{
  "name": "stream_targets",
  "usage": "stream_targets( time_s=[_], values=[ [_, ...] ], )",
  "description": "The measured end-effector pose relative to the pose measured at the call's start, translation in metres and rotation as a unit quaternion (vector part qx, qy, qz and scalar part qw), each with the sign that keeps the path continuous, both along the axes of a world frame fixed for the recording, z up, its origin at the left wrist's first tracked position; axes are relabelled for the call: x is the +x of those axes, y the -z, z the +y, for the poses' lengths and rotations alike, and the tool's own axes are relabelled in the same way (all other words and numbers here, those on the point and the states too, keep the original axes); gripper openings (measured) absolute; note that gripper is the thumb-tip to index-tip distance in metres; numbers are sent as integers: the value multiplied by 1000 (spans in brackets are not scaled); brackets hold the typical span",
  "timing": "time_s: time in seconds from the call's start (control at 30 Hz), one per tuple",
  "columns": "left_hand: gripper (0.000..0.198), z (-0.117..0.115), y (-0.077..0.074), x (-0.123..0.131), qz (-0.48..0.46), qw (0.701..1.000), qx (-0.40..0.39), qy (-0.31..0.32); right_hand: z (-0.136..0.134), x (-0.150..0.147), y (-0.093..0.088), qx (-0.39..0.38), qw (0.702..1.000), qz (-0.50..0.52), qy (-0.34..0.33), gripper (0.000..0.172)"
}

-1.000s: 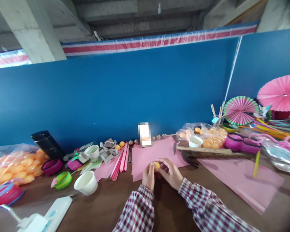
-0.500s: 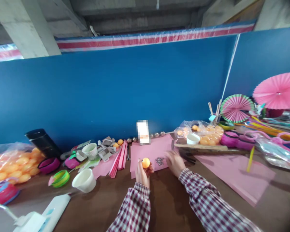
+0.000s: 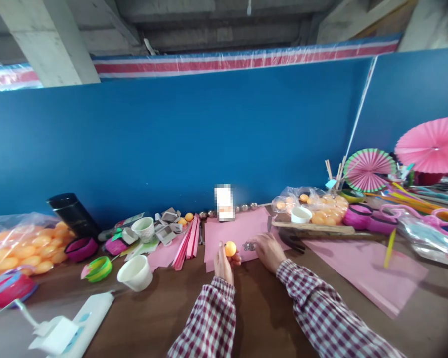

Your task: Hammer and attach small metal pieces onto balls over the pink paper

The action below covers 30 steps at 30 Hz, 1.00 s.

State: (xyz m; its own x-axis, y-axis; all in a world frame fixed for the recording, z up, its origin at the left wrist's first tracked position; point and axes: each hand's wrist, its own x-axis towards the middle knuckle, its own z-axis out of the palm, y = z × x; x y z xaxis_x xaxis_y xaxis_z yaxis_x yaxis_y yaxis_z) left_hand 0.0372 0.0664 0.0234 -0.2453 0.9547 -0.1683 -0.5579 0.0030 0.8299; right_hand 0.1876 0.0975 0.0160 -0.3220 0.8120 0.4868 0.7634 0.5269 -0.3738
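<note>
An orange ping-pong ball (image 3: 230, 248) is held up between the thumb and fingers of my left hand (image 3: 224, 266), just above the front of a pink paper sheet (image 3: 235, 230). On that sheet lies a small heap of shiny metal pieces (image 3: 249, 246), too small to name. My right hand (image 3: 271, 251) reaches over the heap from the right, palm down, its fingers bent and apart. The fingertips are at the heap's right edge, and I see nothing held in them.
Left stand a white cup (image 3: 135, 273), a bag of orange balls (image 3: 30, 248), a black bottle (image 3: 72, 215) and a power strip (image 3: 91, 318). Several metal balls (image 3: 245, 208) line the back. Right are a wooden strip (image 3: 313, 227), another ball bag (image 3: 328, 211) and pink paper (image 3: 373, 273).
My right hand has come down and left, so its fingertips are now at the metal heap. My left hand still holds the ball. The whole view has shifted slightly.
</note>
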Motion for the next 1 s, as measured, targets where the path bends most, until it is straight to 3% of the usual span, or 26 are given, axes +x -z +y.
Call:
stream_targets(
  time_s=[0.37, 0.57, 0.77, 1.0],
  values=[
    [53, 1, 1, 0, 26, 1000, -10, -4, 0, 0, 1, 2, 1000, 14, 6, 26],
    [52, 1, 4, 1, 38, 999, 5, -14, -1, -1, -1, -14, 999, 12, -40, 25],
    [51, 2, 4, 1, 23, 1000, 1, -9, -1, -1, 0, 5, 999, 22, -34, 27],
    [49, 4, 4, 0, 10, 1000, -16, -7, -2, -1, -2, 10, 997, 40, -72, 33]
  ],
)
